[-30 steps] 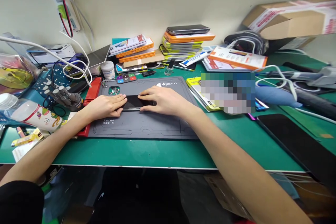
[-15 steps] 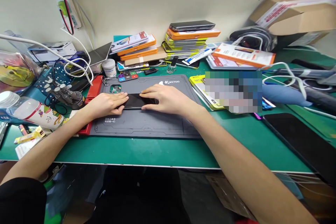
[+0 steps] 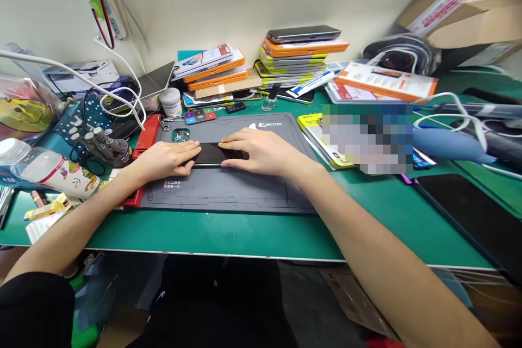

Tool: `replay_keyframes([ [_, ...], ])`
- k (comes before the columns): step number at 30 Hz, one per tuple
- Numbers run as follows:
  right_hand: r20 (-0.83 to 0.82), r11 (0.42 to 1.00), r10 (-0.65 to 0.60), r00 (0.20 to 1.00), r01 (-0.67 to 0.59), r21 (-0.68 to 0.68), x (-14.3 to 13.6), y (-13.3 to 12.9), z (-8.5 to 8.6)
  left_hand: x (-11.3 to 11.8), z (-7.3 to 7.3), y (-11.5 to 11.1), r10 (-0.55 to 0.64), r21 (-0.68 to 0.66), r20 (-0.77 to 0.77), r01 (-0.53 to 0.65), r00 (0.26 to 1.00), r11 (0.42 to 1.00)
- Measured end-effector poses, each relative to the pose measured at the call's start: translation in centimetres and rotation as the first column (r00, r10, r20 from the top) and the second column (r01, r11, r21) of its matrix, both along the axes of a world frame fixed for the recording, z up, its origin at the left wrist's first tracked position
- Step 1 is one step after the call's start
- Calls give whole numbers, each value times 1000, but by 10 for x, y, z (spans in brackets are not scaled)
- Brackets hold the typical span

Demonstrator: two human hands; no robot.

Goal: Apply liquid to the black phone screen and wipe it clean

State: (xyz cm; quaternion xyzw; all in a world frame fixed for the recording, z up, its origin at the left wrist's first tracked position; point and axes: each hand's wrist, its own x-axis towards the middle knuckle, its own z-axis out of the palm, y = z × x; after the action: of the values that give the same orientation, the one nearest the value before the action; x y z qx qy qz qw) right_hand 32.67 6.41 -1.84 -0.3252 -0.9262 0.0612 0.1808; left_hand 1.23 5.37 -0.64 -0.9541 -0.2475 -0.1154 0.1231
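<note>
Green worktop [image 3: 253, 234] runs beneath a pale wall [image 3: 212, 0], with a dark grey mat [image 3: 244, 193] laid over its middle. On that mat, between the two hands, lies a black glossy slab that looks like a phone [image 3: 210, 154], its long side roughly level with the table's front edge. The left hand [image 3: 171, 159] is closed over its left end, fingers together on top and thumb by the near edge. The right hand [image 3: 261, 153] is clamped across the other end, fingertips at the far edge and thumb at the near one. Little has changed over the last second: the view has swung slightly, while both hands keep their hold, so the piece seems well steadied.

Just beyond the left hand, small metal bits sit in a recess [image 3: 180, 135] of the mat. A red holder [image 3: 147, 136] stands along the mat's left side, partly hidden by the forearm, and would crowd any move that way. Behind are a coloured pad [image 3: 199, 115], a white jar [image 3: 170, 102] and a small glass bottle [image 3: 270, 100], with stacked boxes [image 3: 291, 62] by the wall. Yellow packs [image 3: 308, 125] edge up to the mat's right side; what lies over them is too blurred to tell
</note>
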Motion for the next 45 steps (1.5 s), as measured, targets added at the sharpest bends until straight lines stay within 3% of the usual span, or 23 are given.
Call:
replay_keyframes([
  [9,3,1000,3,1000,-3,-1,0,0,0,2,1,-1,-12,21,-1,12,1000,1000],
  [20,3,1000,4,1000,-4,12,0,1,-3,0,1,0,38,-90,-2,-38,999,995],
  [31,8,1000,-9,1000,9,-3,-1,-3,2,2,1,0,47,-60,44,-44,998,997],
  [35,39,998,-65,997,66,-22,-4,-5,5,3,5,-1,138,-164,65,-126,988,978],
  [40,8,993,-106,994,106,-46,-7,-6,4,4,11,0,261,-353,84,-216,962,910],
  [45,-77,987,-136,988,129,-94,-8,-5,1,2,12,4,315,-499,155,-201,936,843],
])
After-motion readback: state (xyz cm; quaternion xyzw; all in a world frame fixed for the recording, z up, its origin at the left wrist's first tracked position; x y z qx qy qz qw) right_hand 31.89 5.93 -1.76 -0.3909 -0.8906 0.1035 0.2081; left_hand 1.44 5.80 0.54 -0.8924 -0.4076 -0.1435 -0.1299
